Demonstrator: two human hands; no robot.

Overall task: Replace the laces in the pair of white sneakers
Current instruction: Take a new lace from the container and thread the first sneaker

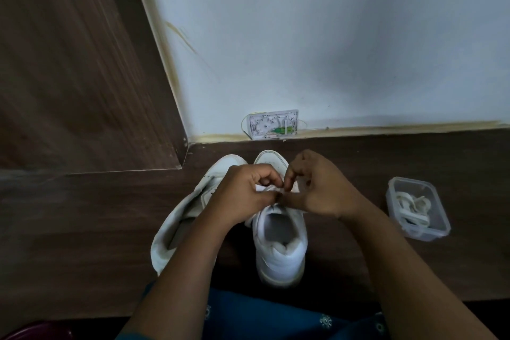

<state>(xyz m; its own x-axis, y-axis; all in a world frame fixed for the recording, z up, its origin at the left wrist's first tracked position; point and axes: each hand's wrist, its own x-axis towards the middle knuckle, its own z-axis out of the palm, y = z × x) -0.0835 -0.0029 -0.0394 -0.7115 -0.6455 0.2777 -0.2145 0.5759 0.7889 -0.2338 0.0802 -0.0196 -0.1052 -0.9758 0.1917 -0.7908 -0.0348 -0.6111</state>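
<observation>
Two white sneakers stand on the dark wooden surface with their toes toward the wall. The right sneaker (280,243) sits upright. Beside it, the left sneaker (179,218) leans over to the left. Above the right sneaker's eyelets, my left hand (242,193) and my right hand (317,188) meet fingertip to fingertip. Both pinch a short piece of white lace (269,189) there. My hands hide most of the lacing.
A clear plastic box (418,208) holding coiled white laces (412,205) stands to the right of the shoes. A small white wall box (273,124) sits at the base of the white wall behind. A wooden panel rises at the left. Blue patterned cloth covers my lap.
</observation>
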